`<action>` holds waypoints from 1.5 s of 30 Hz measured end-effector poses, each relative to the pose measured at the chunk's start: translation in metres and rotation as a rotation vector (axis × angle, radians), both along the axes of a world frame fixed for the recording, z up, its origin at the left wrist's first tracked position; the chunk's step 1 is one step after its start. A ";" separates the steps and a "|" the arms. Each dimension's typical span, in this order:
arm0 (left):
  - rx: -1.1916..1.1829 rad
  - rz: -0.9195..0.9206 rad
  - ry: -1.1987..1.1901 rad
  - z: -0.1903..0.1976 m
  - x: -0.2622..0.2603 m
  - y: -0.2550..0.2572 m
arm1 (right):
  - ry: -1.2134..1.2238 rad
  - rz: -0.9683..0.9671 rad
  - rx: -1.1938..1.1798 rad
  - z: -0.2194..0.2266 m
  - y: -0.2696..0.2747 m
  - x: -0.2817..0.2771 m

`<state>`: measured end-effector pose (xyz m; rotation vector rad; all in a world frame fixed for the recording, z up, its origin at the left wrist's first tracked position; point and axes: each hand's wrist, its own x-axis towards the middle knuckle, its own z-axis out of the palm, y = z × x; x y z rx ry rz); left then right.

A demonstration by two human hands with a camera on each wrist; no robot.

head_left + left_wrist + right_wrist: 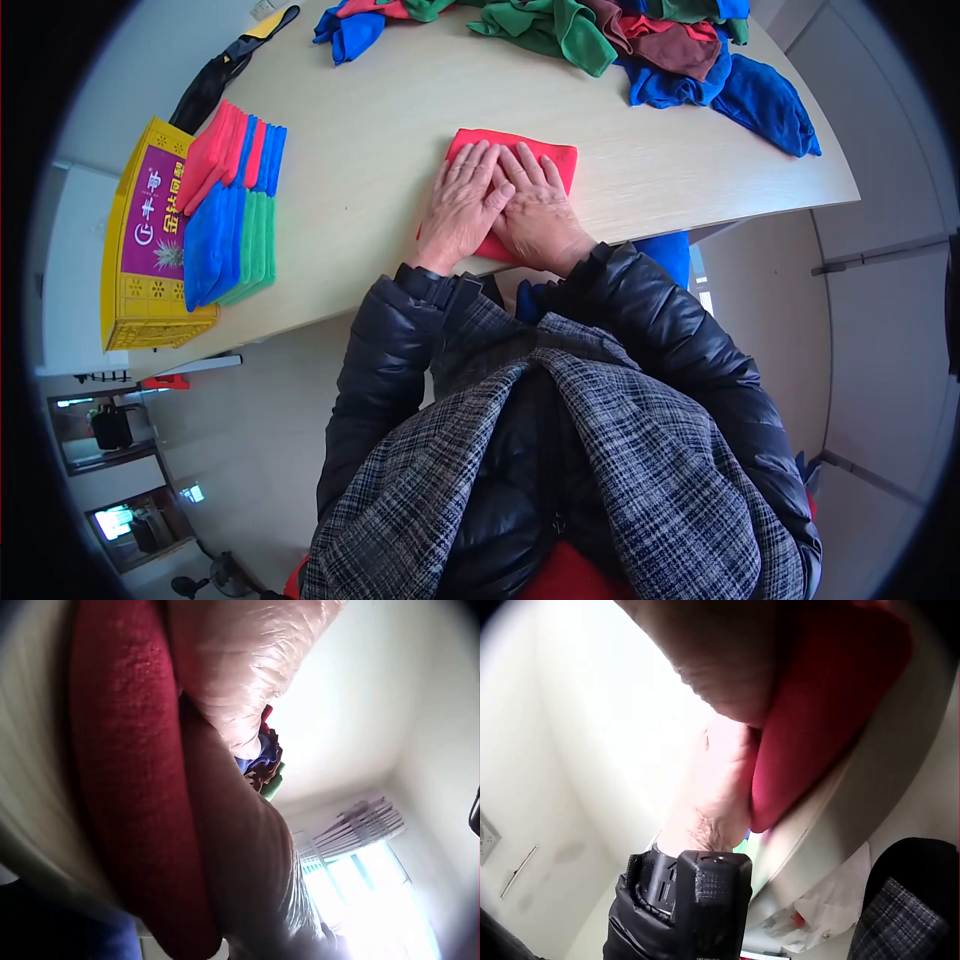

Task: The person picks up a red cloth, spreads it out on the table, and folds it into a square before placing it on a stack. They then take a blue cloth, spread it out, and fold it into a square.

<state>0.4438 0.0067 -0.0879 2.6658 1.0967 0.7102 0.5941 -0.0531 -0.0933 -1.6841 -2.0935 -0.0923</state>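
A folded red towel (512, 140) lies on the table near its front edge. Both hands press down on it side by side with straight fingers pointing away from the body. The left hand (460, 205) covers the towel's left part, and its thumb reaches over to the right hand (540, 212). Seen from the side in the left wrist view, the towel (135, 765) forms a thick, rounded fold beneath the hands. The right wrist view shows the towel (825, 712) close to the table edge, its top mostly hidden under the palms.
Neat stacks of folded red, blue and green towels (230, 215) stand at the left by a yellow box (150, 240). Crumpled towels (690, 60) heap at the far right, others (550, 30) along the back. A black strap (215, 85) lies at the back left.
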 end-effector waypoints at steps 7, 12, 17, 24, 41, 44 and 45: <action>-0.089 0.093 0.078 -0.011 -0.013 0.005 | 0.002 -0.004 -0.076 0.001 0.008 0.018; -0.109 0.149 0.083 -0.010 -0.013 0.004 | -0.007 -0.080 -0.122 0.006 0.014 0.030; -0.125 0.218 0.114 -0.004 -0.016 0.001 | 0.059 -0.149 -0.126 -0.004 0.017 0.045; 0.010 0.290 0.224 0.019 -0.014 -0.008 | -0.161 -0.283 -0.104 0.014 0.019 0.061; -0.115 0.224 0.092 -0.004 -0.001 0.021 | -0.011 -0.040 -0.063 0.003 0.029 0.037; -0.044 0.344 0.203 0.002 -0.010 0.009 | 0.030 -0.061 -0.130 0.008 0.024 0.038; -0.012 0.404 0.260 0.005 -0.012 0.001 | 0.017 -0.094 -0.107 0.010 0.022 0.037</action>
